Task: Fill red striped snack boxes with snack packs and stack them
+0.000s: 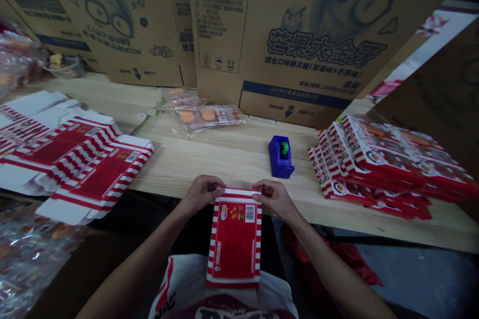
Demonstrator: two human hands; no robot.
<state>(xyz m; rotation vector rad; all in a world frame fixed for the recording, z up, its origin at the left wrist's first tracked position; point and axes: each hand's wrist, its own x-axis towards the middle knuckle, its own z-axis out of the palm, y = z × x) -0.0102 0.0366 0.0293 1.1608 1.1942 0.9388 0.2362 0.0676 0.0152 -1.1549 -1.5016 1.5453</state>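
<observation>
A red box with red-and-white striped edges stretches from the table's front edge toward my body, its printed side with a barcode facing up. At its far left corner, my left hand pinches the edge between thumb and fingers. My right hand grips the far right corner in the same way. The box's underside is hidden. Beyond my right hand stands a blue tape dispenser with a green core.
Flattened striped cartons lie fanned out at left. Several filled boxes are stacked at right. Clear candy packets lie before large cardboard cartons. More bagged packets sit low at left, and a plastic bowl stands behind.
</observation>
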